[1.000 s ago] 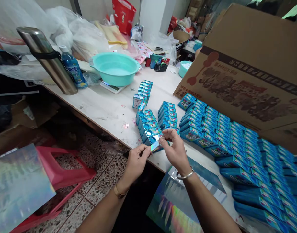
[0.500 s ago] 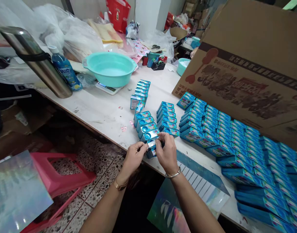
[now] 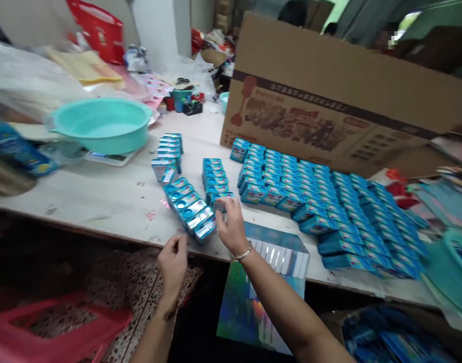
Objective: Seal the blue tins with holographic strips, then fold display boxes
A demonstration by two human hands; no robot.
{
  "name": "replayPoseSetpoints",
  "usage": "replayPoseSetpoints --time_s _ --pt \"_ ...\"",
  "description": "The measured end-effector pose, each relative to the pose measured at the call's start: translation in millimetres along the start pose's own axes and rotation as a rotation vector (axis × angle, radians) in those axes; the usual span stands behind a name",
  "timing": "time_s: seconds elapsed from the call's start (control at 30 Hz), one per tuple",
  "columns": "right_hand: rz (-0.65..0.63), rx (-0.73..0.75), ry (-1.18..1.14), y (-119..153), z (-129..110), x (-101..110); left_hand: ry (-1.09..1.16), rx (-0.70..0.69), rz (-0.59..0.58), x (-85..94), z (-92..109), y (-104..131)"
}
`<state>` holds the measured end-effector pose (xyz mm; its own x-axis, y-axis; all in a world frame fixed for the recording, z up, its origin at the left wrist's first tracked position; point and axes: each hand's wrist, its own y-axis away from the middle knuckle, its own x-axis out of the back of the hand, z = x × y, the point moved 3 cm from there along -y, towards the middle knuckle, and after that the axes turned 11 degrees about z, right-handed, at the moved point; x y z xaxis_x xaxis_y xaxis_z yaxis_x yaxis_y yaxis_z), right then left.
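My right hand [image 3: 233, 226] is closed at the front small blue box [image 3: 220, 200] of the middle row, thumb and fingers on its near end. Left of it runs another row of small blue boxes [image 3: 191, 209] standing on edge; the nearest ones carry shiny silvery strips on their upper faces. My left hand [image 3: 173, 259] hangs just off the table edge with thumb and forefinger pinched together; whether anything is between them is too blurred to tell. A shiny sheet with pale strips [image 3: 278, 257] lies under my right forearm and overhangs the table edge.
Many blue boxes [image 3: 291, 186] stand in rows at the right, before a large cardboard carton [image 3: 310, 101]. A turquoise basin [image 3: 102, 121] rests on a white scale [image 3: 110, 159] at the left. Below are a red stool [image 3: 64, 322] and, lower right, a container of blue packs [image 3: 393, 338].
My hands have moved apart: the left drew back from the near row, the right shifted to the middle row's front box. The nearest box now shows a silvery strip. The view has swung right.
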<state>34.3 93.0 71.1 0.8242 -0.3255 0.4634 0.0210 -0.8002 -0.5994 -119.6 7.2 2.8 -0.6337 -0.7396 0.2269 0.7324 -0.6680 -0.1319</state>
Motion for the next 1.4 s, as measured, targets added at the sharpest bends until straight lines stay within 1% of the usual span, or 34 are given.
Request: replayPoseSetpoints --time_s 0.03,0.07,0.1,0.13,0.17,0.2,0.27,0.3,0.37,0.43,0.47,0.5,0.57,0.7,0.87,0.97,1.17,1.27,1.33,1.4 --pt "0.007 0.027 0.041 4 5 18 -0.012 -0.045 0.020 5.8 4 9" --pt "0.000 0.049 0.097 9 13 38 -0.014 -0.110 0.010 9.9 9 19" --pt "-0.016 0.057 0.163 16 22 60 -0.008 -0.198 -0.040 10.9 16 30" --pt "-0.043 0.045 0.232 24 34 83 0.002 -0.302 -0.128 8.2 25 42" --pt "-0.076 0.026 0.304 33 48 106 0.009 -0.417 -0.236 1.8 34 55" --pt "-0.111 0.014 0.375 42 62 127 0.002 -0.533 -0.358 -8.6 43 66" --pt "-0.181 0.001 0.502 60 89 162 -0.089 -0.731 -0.585 -38.5 59 85" --pt "-0.217 0.005 0.562 69 101 175 -0.174 -0.802 -0.681 -56.3 64 91" --pt "-0.271 0.019 0.674 83 117 190 -0.370 -0.880 -0.826 -91.6 69 98" --pt "-0.298 0.027 0.754 93 124 195 -0.528 -0.907 -0.928 -119.6 70 100" --pt "-0.297 0.025 0.780 97 125 195 -0.582 -0.910 -0.968 -129.4 69 100" --pt "-0.289 0.021 0.798 99 125 195 -0.620 -0.910 -0.998 -136.3 67 101" --pt "-0.256 0.015 0.812 103 123 194 -0.652 -0.906 -1.035 -142.8 63 101" --pt "-0.182 0.015 0.774 107 119 195 -0.636 -0.891 -1.040 -141.3 59 101" --pt "-0.108 0.037 0.701 110 116 199 -0.644 -0.872 -1.052 -140.9 62 102" --pt "-0.084 0.064 0.682 112 116 199 -0.641 -0.871 -1.054 -141.6 63 102" --pt "-0.050 0.061 0.683 113 117 196 -0.615 -0.881 -1.040 -141.5 62 102" --pt "-0.064 0.122 0.698 114 104 204 -0.636 -0.868 -1.051 -141.3 64 103" --pt "-0.111 0.158 0.691 115 86 215 -0.648 -0.861 -1.062 -141.3 67 104" --pt "-0.185 0.143 0.670 113 64 230 -0.647 -0.862 -1.068 -141.8 69 105"
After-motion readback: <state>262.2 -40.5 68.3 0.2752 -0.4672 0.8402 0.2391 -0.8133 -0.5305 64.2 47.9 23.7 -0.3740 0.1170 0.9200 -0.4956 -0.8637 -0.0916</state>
